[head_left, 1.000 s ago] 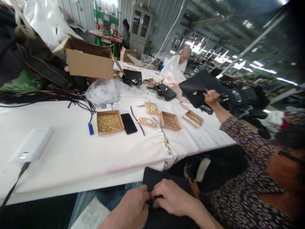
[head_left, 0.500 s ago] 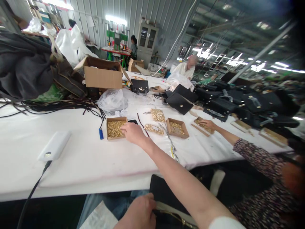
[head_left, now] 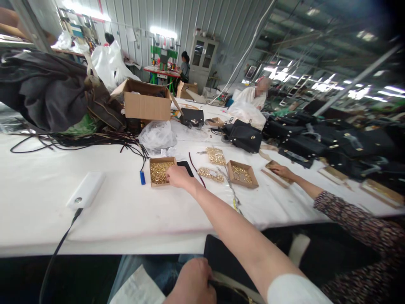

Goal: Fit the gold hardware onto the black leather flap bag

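My right hand (head_left: 179, 176) reaches across the table to a small cardboard box (head_left: 160, 185) of tiny gold metal pieces (head_left: 159, 170). Its fingers are bent together over the box's right side, and whatever is between them is hidden. Down at my lap, my left hand (head_left: 194, 280) is closed on the edge of a black bag (head_left: 220, 251) with a light-coloured edge and gold metal trim. My right forearm covers part of that bag. Beside the box lies a flat black object (head_left: 186, 168), partly behind my right hand.
A co-worker's hand (head_left: 281, 170) is at another cardboard box on the right. Between us are gold-filled packets (head_left: 215, 156) and a third box (head_left: 243, 184). A white power bank (head_left: 86, 191) with a cable lies left. Black bags (head_left: 303, 145) are piled at right.
The whole view has shifted, so things appear farther right. My right hand stays at the box, its fingers a little more bunched. More of the flat black object shows.
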`<state>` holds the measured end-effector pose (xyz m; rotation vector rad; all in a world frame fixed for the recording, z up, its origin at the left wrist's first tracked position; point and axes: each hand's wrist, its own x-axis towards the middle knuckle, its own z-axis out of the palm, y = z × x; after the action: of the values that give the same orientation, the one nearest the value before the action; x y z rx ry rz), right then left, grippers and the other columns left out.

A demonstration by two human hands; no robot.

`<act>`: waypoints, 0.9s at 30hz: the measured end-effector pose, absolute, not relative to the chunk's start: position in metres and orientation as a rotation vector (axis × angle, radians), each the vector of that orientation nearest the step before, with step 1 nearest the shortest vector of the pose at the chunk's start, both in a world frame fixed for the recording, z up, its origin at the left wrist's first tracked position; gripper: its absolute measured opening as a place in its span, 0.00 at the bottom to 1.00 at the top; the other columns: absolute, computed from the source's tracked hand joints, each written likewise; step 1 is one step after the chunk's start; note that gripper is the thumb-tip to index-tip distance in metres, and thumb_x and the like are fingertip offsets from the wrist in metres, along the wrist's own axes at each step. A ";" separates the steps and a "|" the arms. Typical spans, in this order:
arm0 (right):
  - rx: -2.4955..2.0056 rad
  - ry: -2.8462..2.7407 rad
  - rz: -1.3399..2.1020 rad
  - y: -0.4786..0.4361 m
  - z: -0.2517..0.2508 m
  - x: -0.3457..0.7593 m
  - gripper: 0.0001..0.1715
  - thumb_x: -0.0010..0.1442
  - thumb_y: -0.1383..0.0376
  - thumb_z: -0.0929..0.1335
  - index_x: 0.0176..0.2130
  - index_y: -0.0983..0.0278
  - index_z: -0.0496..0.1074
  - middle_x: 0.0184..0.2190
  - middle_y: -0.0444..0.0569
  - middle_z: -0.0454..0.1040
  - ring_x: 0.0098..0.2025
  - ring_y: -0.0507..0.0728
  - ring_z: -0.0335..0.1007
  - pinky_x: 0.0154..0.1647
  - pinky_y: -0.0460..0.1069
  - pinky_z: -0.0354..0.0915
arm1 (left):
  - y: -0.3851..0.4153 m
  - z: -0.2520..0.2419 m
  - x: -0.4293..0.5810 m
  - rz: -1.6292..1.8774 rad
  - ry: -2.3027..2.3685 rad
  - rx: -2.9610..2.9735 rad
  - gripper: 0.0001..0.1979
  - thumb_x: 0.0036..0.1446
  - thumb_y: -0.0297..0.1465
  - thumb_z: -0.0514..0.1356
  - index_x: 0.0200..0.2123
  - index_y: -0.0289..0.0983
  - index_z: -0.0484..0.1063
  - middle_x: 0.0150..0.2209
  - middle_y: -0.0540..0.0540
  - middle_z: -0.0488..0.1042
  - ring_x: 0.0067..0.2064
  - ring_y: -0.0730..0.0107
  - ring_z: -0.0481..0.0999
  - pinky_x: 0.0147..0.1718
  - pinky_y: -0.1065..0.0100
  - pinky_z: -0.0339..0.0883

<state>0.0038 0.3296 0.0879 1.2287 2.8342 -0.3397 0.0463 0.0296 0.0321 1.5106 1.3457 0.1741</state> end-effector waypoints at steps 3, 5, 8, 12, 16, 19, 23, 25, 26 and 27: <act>1.298 2.880 -0.390 0.331 0.087 0.007 0.07 0.66 0.68 0.73 0.38 0.63 0.86 0.43 0.59 0.88 0.49 0.67 0.85 0.49 0.51 0.72 | 0.028 0.042 0.045 0.142 1.458 1.418 0.22 0.49 0.29 0.65 0.49 0.44 0.82 0.47 0.41 0.84 0.49 0.48 0.81 0.51 0.55 0.76; 1.373 2.931 -0.449 0.331 0.087 0.009 0.08 0.68 0.67 0.72 0.41 0.62 0.85 0.43 0.57 0.88 0.48 0.65 0.85 0.49 0.52 0.72 | 0.031 0.050 0.044 0.131 1.493 1.383 0.21 0.48 0.29 0.65 0.48 0.43 0.83 0.47 0.40 0.85 0.49 0.47 0.83 0.49 0.55 0.76; 1.506 3.020 -0.577 0.331 0.087 0.013 0.09 0.70 0.66 0.70 0.43 0.60 0.84 0.44 0.53 0.87 0.49 0.64 0.84 0.52 0.52 0.72 | 0.040 0.057 0.044 0.094 1.443 1.423 0.11 0.45 0.28 0.66 0.35 0.40 0.84 0.39 0.38 0.86 0.45 0.45 0.86 0.44 0.57 0.78; 1.644 3.092 -0.910 0.332 0.086 0.019 0.06 0.67 0.66 0.73 0.39 0.60 0.83 0.41 0.50 0.87 0.46 0.60 0.83 0.53 0.52 0.73 | 0.050 0.059 0.047 -0.011 1.457 1.482 0.12 0.39 0.26 0.67 0.32 0.39 0.85 0.35 0.35 0.87 0.43 0.38 0.88 0.42 0.55 0.81; 1.722 3.017 -1.430 0.325 0.080 0.039 0.11 0.65 0.64 0.74 0.48 0.62 0.83 0.41 0.48 0.86 0.37 0.56 0.81 0.43 0.50 0.77 | 0.045 0.061 0.044 0.041 1.473 1.535 0.18 0.45 0.27 0.68 0.42 0.39 0.88 0.46 0.32 0.88 0.53 0.33 0.87 0.52 0.51 0.82; 1.766 2.877 -1.759 0.305 0.075 0.070 0.14 0.65 0.60 0.74 0.48 0.62 0.83 0.41 0.49 0.85 0.34 0.55 0.79 0.37 0.50 0.77 | 0.039 0.066 0.039 0.027 1.410 1.623 0.14 0.53 0.28 0.65 0.42 0.37 0.88 0.48 0.30 0.88 0.56 0.32 0.86 0.56 0.49 0.81; 1.858 2.688 -1.989 0.268 0.070 0.123 0.14 0.59 0.57 0.77 0.43 0.62 0.84 0.38 0.48 0.85 0.38 0.56 0.80 0.39 0.50 0.79 | 0.034 0.066 0.037 0.033 1.373 1.728 0.15 0.59 0.28 0.60 0.44 0.34 0.86 0.50 0.27 0.87 0.57 0.31 0.86 0.58 0.47 0.80; 1.957 2.600 -2.029 0.251 0.067 0.149 0.15 0.58 0.56 0.78 0.43 0.62 0.84 0.38 0.49 0.85 0.38 0.56 0.80 0.40 0.50 0.79 | 0.032 0.063 0.038 0.039 1.357 1.754 0.16 0.61 0.27 0.58 0.45 0.33 0.85 0.50 0.27 0.86 0.57 0.32 0.86 0.59 0.47 0.79; 2.022 2.559 -2.034 0.244 0.066 0.161 0.16 0.58 0.55 0.78 0.43 0.62 0.85 0.38 0.49 0.85 0.38 0.56 0.80 0.40 0.51 0.79 | 0.031 0.061 0.038 0.043 1.343 1.767 0.15 0.61 0.27 0.58 0.45 0.33 0.85 0.50 0.27 0.86 0.57 0.33 0.86 0.59 0.47 0.79; 2.091 2.520 -2.032 0.237 0.064 0.172 0.17 0.57 0.55 0.79 0.43 0.62 0.86 0.39 0.49 0.85 0.38 0.56 0.80 0.40 0.51 0.80 | 0.030 0.059 0.039 0.046 1.331 1.775 0.15 0.61 0.27 0.58 0.44 0.33 0.85 0.51 0.27 0.86 0.57 0.34 0.86 0.59 0.47 0.79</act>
<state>0.1725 0.2369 0.0639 2.0915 2.5201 -2.0324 0.0389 0.0304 0.0594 1.7747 1.3311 0.0465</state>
